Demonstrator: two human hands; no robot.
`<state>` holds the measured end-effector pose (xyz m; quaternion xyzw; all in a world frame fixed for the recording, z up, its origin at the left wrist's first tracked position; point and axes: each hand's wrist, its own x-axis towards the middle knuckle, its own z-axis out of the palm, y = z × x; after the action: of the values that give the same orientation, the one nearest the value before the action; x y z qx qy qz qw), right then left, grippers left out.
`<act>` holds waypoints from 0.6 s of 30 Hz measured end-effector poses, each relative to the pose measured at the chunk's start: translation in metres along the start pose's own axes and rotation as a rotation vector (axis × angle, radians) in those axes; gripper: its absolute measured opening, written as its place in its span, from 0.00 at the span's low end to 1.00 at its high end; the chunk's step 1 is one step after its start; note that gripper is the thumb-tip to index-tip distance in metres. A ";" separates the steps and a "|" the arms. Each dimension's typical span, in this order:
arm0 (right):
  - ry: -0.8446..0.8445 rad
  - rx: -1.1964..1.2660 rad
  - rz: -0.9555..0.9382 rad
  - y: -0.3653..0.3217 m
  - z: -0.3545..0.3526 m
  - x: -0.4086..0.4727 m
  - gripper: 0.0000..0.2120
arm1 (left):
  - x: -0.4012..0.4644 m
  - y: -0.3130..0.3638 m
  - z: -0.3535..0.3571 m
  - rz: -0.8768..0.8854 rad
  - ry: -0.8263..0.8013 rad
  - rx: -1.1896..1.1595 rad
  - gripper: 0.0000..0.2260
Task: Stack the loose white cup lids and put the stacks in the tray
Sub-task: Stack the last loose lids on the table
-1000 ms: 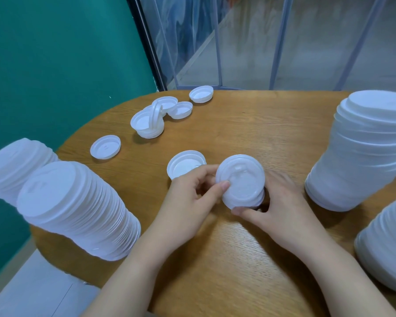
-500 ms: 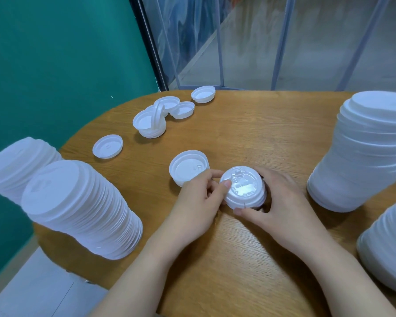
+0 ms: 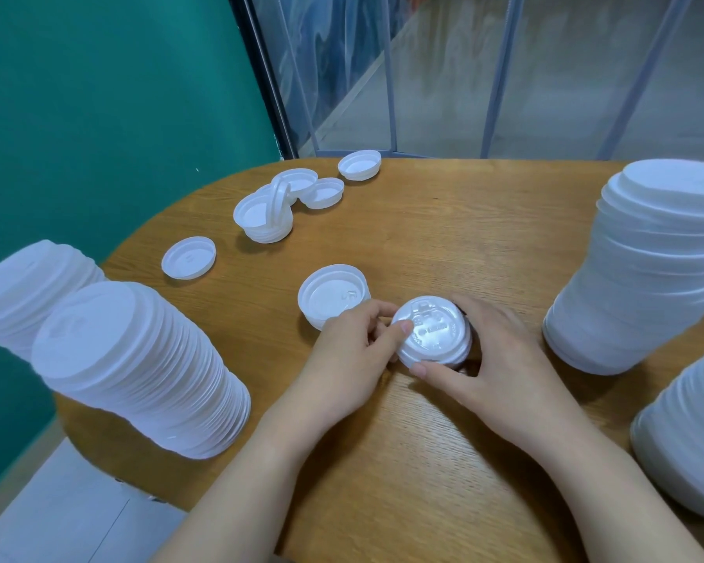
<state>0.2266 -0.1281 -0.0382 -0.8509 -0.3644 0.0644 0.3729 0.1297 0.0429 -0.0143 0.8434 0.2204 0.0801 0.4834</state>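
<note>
Left hand (image 3: 348,351) and right hand (image 3: 490,359) both grip small lid stack (image 3: 433,333) from opposite sides on surface (image 3: 444,237), likely squaring it. Upturned loose lid (image 3: 332,294) just beside. No tray visible.

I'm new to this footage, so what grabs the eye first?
Both hands, left hand and right hand, grip a short stack of white lids at the table's centre. Tall leaning lid stacks flank them, one at left, one at right. Loose lids lie scattered farther back.
</note>
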 end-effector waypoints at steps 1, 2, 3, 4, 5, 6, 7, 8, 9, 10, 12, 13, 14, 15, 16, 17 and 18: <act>0.005 0.013 -0.020 0.000 0.000 0.000 0.35 | 0.000 0.001 0.000 -0.002 0.003 0.013 0.08; 0.007 0.021 -0.029 0.000 0.001 -0.001 0.31 | -0.001 0.001 0.000 -0.001 0.010 0.038 0.09; 0.008 0.023 -0.032 0.000 0.001 -0.001 0.28 | -0.003 0.002 -0.001 0.005 0.021 0.088 0.10; 0.009 0.023 -0.032 0.000 0.001 0.000 0.28 | -0.006 0.003 -0.002 0.020 0.042 0.167 0.13; 0.013 0.019 -0.030 0.000 0.001 0.000 0.29 | -0.010 0.004 -0.004 0.041 0.074 0.262 0.14; 0.015 0.017 -0.026 0.001 0.000 0.000 0.30 | -0.014 0.005 -0.007 0.070 0.119 0.353 0.15; 0.015 0.017 -0.022 0.001 0.000 0.000 0.30 | -0.018 0.008 -0.011 0.102 0.172 0.427 0.14; 0.013 0.017 -0.022 0.000 -0.001 0.000 0.30 | -0.020 0.009 -0.014 0.134 0.229 0.485 0.13; 0.011 0.010 -0.027 0.000 -0.001 0.000 0.30 | -0.022 0.009 -0.018 0.168 0.287 0.534 0.13; 0.009 0.003 -0.032 0.000 -0.002 0.000 0.30 | -0.021 0.008 -0.021 0.203 0.343 0.586 0.12; 0.006 -0.010 -0.033 -0.001 -0.002 0.000 0.29 | -0.016 0.001 -0.027 0.259 0.426 0.692 0.13; 0.005 -0.016 -0.033 -0.001 -0.002 0.000 0.29 | -0.013 -0.005 -0.029 0.266 0.442 0.729 0.14; 0.004 -0.020 -0.030 -0.002 -0.002 0.000 0.29 | -0.009 -0.011 -0.030 0.257 0.445 0.751 0.14; 0.006 -0.023 -0.029 -0.002 -0.002 0.000 0.29 | -0.007 -0.016 -0.031 0.247 0.442 0.765 0.13; 0.007 -0.024 -0.028 -0.003 -0.001 0.000 0.28 | -0.005 -0.020 -0.031 0.249 0.439 0.775 0.11; 0.009 -0.026 -0.029 -0.003 -0.001 0.000 0.28 | -0.004 -0.022 -0.032 0.262 0.439 0.781 0.09; 0.009 -0.026 -0.028 -0.003 -0.001 0.000 0.28 | -0.003 -0.024 -0.033 0.279 0.442 0.779 0.08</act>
<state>0.2248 -0.1275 -0.0357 -0.8507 -0.3756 0.0506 0.3641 0.1090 0.0776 -0.0176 0.9464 0.2161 0.2333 0.0570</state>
